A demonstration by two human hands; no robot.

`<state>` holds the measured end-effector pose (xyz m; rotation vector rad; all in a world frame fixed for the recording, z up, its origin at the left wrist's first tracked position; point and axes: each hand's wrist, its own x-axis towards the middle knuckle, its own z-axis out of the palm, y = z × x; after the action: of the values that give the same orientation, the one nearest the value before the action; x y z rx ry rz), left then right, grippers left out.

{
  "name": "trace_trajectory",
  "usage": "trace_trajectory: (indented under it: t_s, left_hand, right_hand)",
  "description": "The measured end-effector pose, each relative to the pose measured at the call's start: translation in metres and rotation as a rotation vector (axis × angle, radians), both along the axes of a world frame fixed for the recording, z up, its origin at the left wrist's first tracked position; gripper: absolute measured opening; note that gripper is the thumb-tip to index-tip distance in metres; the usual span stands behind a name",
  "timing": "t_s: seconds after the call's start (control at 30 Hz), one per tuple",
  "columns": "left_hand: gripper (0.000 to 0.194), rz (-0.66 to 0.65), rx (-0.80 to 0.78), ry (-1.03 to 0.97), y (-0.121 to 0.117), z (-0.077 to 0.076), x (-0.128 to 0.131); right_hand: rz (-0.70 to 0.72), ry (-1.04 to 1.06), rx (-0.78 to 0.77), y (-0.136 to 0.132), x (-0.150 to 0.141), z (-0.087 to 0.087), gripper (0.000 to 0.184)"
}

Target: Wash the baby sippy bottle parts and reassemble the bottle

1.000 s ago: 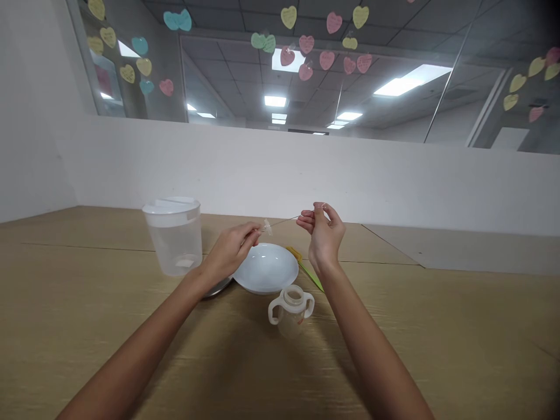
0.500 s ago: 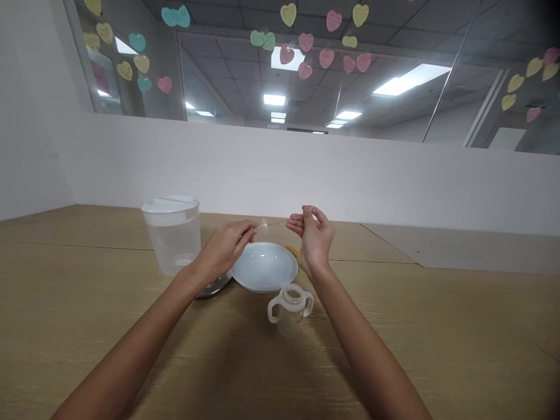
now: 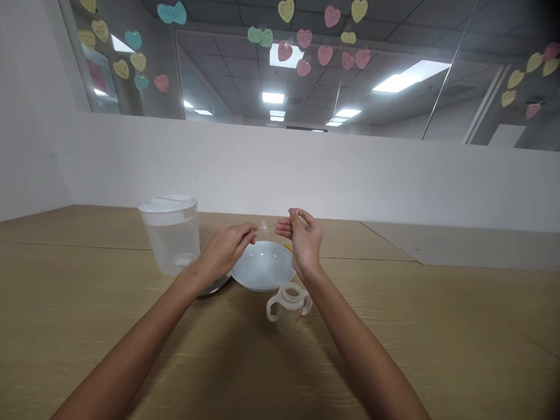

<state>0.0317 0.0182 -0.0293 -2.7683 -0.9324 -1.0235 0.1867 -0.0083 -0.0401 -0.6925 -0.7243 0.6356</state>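
Note:
My left hand [image 3: 227, 245] is closed on a small clear piece that looks like a drinking straw with a flared fitting [image 3: 263, 228]. My right hand [image 3: 307, 244] pinches the looped end of a thin wire straw brush [image 3: 272, 225], its other fingers loosely curled. The wire runs across to the fitting and seems to go into it; the brush's bristles are hidden. Both hands are over the far side of a white bowl [image 3: 262, 269]. In front of the bowl stands a clear baby bottle [image 3: 289, 315] with two handles and an uncovered mouth.
A tall translucent lidded pitcher [image 3: 170, 242] stands left of the bowl. Part of a round metal dish [image 3: 217, 286] shows beneath my left forearm. Something yellow [image 3: 288, 247] lies behind the bowl, partly hidden. A white wall [image 3: 262, 169] rises along the table's back.
My right hand has moved left, closer to my left hand, and less of the wire shows between them. My left hand stays nearly in place. The yellow thing is more covered.

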Motion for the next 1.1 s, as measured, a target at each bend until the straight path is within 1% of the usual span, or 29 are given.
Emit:
trace_trajectory:
  t_s: [0.13,0.27,0.47,0.53,0.7,0.87,0.93,1.1]
  left_hand:
    - [0.028,0.005,-0.021,0.009,0.006,-0.004,0.0]
    - [0.027,-0.001,-0.075,-0.01,0.016,-0.011,0.002]
    - [0.024,-0.058,-0.136,-0.057,0.026,-0.024,0.008]
    - [0.023,-0.076,-0.158,-0.063,0.027,-0.026,0.011]
    - [0.022,-0.107,-0.202,-0.098,0.031,-0.027,0.024]
    - [0.02,-0.178,-0.21,-0.154,0.03,-0.028,0.036]
    - [0.02,-0.187,-0.218,-0.166,0.03,-0.028,0.037]
    - [0.02,-0.204,-0.215,-0.206,0.029,-0.026,0.035]
  right_hand:
    - [-0.007,-0.036,-0.007,0.004,-0.001,-0.003,0.024]
    - [-0.03,-0.101,-0.021,0.01,-0.001,-0.008,0.026]
    - [-0.087,-0.255,0.011,0.01,-0.003,-0.011,0.029]
    - [-0.144,-0.335,0.028,0.009,-0.004,-0.012,0.028]
    - [-0.372,-0.601,0.058,0.006,-0.002,-0.013,0.028]
    - [-0.547,-0.777,0.062,0.002,0.001,-0.011,0.028]
    - [-0.592,-0.814,0.062,0.003,0.001,-0.012,0.028]
    - [-0.638,-0.89,0.07,0.007,-0.003,-0.016,0.026]
